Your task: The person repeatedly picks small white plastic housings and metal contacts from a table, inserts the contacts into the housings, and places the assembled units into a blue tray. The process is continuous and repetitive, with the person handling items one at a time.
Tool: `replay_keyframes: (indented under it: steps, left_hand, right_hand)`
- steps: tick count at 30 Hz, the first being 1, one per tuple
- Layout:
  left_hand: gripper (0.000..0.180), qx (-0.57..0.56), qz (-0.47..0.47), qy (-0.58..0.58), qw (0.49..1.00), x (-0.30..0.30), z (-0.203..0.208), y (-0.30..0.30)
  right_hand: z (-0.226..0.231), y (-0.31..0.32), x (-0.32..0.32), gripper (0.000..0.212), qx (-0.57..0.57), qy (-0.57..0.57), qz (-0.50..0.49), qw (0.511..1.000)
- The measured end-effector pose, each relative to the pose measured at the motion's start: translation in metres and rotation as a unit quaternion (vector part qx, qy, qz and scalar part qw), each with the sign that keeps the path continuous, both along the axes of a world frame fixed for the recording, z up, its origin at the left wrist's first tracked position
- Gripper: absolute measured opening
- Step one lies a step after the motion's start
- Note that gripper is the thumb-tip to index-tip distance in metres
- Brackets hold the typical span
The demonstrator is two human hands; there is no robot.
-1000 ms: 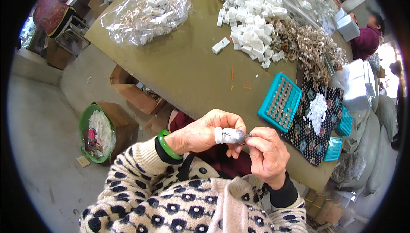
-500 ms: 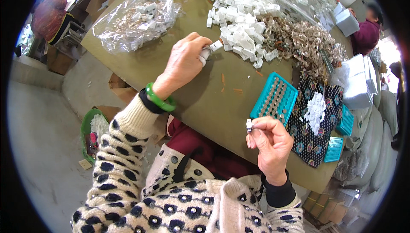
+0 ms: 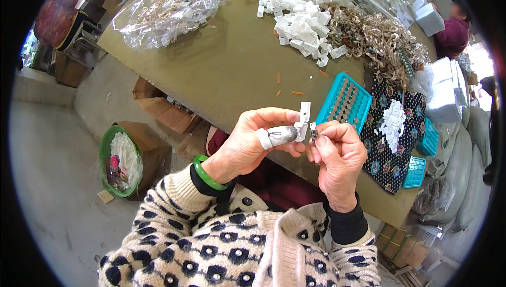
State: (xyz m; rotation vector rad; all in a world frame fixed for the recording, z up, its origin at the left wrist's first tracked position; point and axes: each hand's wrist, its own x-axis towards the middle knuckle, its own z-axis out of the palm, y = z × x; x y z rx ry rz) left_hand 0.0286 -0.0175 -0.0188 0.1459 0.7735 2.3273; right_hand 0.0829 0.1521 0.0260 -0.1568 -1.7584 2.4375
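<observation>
My left hand [image 3: 240,147] pinches a small white plastic casing [image 3: 304,113], which stands upright from the fingertips. A grey-white cover [image 3: 282,135] wraps one digit of that hand, and a green bangle [image 3: 207,174] circles the wrist. Close beside it, my right hand [image 3: 340,160] grips a tiny white and dark metallic part [image 3: 314,131] between thumb and fingers. The two pieces are almost side by side; whether they touch I cannot tell. Just beyond the right hand sits a teal tray [image 3: 332,95] with rows of small round metal pieces. Farther off lies a heap of white casings [image 3: 303,23].
Tangled wire-like parts [image 3: 385,45] lie right of the casings. White bits [image 3: 392,124] rest on a dark patterned cloth [image 3: 377,168]. A clear bag [image 3: 168,16] is at the table's far left. A green basin [image 3: 108,174] stands on the floor; a person [image 3: 453,37] is at far right.
My left hand has come back from the casing heap toward my right hand, bringing a white casing with it. My right hand has stayed nearly in place with its small part.
</observation>
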Motion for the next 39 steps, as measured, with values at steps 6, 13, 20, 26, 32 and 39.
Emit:
replay_keyframes:
  steps: [6, 13, 20, 26, 32, 39]
  left_hand:
    - [0.030, 0.024, 0.023, 0.024, 0.999, 0.007, -0.007, 0.003]
    - [0.028, 0.037, 0.067, 0.069, 0.995, 0.008, -0.009, 0.003]
    - [0.027, 0.025, 0.114, 0.144, 0.983, 0.008, -0.012, 0.005]
    - [0.026, -0.005, 0.147, 0.186, 0.971, 0.007, -0.014, 0.005]
    - [0.022, -0.023, 0.155, 0.139, 0.978, 0.012, -0.004, 0.008]
    - [0.021, -0.097, 0.203, 0.115, 0.968, 0.015, 0.011, 0.018]
  right_hand:
    - [0.005, -0.002, 0.005, 0.004, -0.023, -0.033, -0.001, 0.999]
    - [0.012, -0.009, 0.008, 0.004, -0.016, -0.072, 0.016, 0.997]
    - [0.017, -0.009, 0.009, 0.005, 0.062, -0.092, 0.035, 0.993]
    - [0.018, -0.012, 0.008, 0.003, 0.160, -0.059, 0.043, 0.984]
    - [0.006, -0.016, 0.006, 0.015, 0.342, 0.089, -0.014, 0.935]
    - [-0.004, -0.019, 0.004, 0.033, 0.539, 0.278, -0.116, 0.787]
